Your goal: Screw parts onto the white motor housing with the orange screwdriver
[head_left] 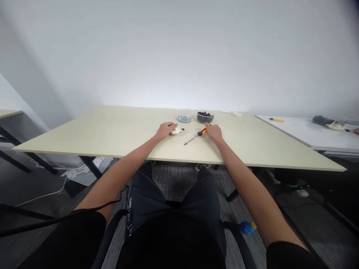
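My left hand [166,129] is closed on a small white piece [176,130], from whose right side a little black part [182,129] sticks out. What exactly the white piece is I cannot make out. In my right hand [213,132] is a screwdriver [201,132] with an orange and black handle, its metal shaft slanting down and left over the table. Just beyond my hands stand two clear round bowls: one holds silvery screws [184,118], the other many small black parts [205,114].
The pale table [112,130] reaches the wall. A white table [294,132] adjoins on the right, with a yellow-handled tool [277,120] and part of another person's hand [356,130]. A blue bottle [246,227] is low beside my chair. White scraps lie on the floor at left.
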Motion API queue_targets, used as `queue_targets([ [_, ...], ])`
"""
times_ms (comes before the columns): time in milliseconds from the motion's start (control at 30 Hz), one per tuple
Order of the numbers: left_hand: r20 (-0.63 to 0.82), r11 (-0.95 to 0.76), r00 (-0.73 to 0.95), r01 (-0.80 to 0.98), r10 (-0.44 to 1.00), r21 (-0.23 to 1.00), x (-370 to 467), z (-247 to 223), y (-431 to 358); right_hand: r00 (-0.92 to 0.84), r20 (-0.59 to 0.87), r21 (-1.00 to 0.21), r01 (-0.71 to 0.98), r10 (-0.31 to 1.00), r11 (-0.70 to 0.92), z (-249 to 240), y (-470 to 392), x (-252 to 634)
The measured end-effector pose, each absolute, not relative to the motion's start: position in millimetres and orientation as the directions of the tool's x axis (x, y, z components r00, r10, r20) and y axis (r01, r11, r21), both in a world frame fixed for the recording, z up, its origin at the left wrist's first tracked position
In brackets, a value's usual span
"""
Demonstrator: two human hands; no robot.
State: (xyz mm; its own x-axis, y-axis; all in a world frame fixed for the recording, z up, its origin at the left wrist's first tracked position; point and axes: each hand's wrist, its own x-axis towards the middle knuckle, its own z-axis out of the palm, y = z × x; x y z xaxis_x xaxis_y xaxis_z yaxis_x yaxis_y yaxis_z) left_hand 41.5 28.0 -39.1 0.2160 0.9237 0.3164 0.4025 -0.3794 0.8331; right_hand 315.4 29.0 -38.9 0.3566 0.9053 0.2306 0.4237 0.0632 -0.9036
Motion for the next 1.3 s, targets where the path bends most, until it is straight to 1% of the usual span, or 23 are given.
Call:
queue_targets([
  [100, 0.329, -0.388, 0.208, 0.418, 0.921, 0.821, 43, -38, 26, 0.472, 0.199, -0.829, 0.549, 0.859, -0.109, -40, 29, 318],
  [133, 0.332, -0.388, 0.203, 0.425, 0.921, 0.818, 42, -38, 26, 0.487, 0.205, -0.804, 0.579, 0.849, -0.138, -39, 28, 317],
  [200, 0.334, -0.386, 0.193, 0.438, 0.922, 0.812, 42, -39, 26, 0.482, 0.249, -0.764, 0.631, 0.840, -0.136, -36, 23, 310],
  [267, 0.339, -0.384, 0.181, 0.450, 0.923, 0.806, 41, -39, 26, 0.405, 0.342, -0.730, 0.683, 0.848, -0.032, -32, 15, 297],
  [333, 0.350, -0.387, 0.167, 0.460, 0.922, 0.799, 41, -38, 25, 0.227, 0.440, -0.691, 0.704, 0.869, 0.166, -30, 8, 279],
  [367, 0.360, -0.393, 0.161, 0.464, 0.919, 0.794, 41, -38, 24, 0.104, 0.469, -0.674, 0.684, 0.877, 0.279, -30, 6, 269],
  [433, 0.383, -0.407, 0.151, 0.471, 0.911, 0.783, 41, -38, 22, -0.060, 0.466, -0.675, 0.621, 0.883, 0.399, -31, 5, 252],
  [500, 0.406, -0.423, 0.143, 0.475, 0.902, 0.772, 41, -37, 20, -0.148, 0.415, -0.718, 0.552, 0.898, 0.423, -33, 8, 240],
  [633, 0.439, -0.446, 0.135, 0.477, 0.888, 0.757, 41, -38, 18, -0.264, 0.283, -0.840, 0.396, 0.922, 0.371, -39, 19, 235],
  [800, 0.446, -0.455, 0.139, 0.473, 0.884, 0.755, 41, -38, 18, -0.271, 0.243, -0.915, 0.255, 0.931, 0.313, -46, 24, 238],
  [1100, 0.441, -0.454, 0.141, 0.452, 0.886, 0.768, 41, -37, 17, -0.250, 0.224, -0.949, 0.163, 0.942, 0.269, -43, 16, 239],
  [1300, 0.386, -0.415, 0.155, 0.417, 0.909, 0.809, 41, -37, 20, -0.255, 0.186, -0.976, 0.064, 0.949, 0.209, -43, 15, 238],
])
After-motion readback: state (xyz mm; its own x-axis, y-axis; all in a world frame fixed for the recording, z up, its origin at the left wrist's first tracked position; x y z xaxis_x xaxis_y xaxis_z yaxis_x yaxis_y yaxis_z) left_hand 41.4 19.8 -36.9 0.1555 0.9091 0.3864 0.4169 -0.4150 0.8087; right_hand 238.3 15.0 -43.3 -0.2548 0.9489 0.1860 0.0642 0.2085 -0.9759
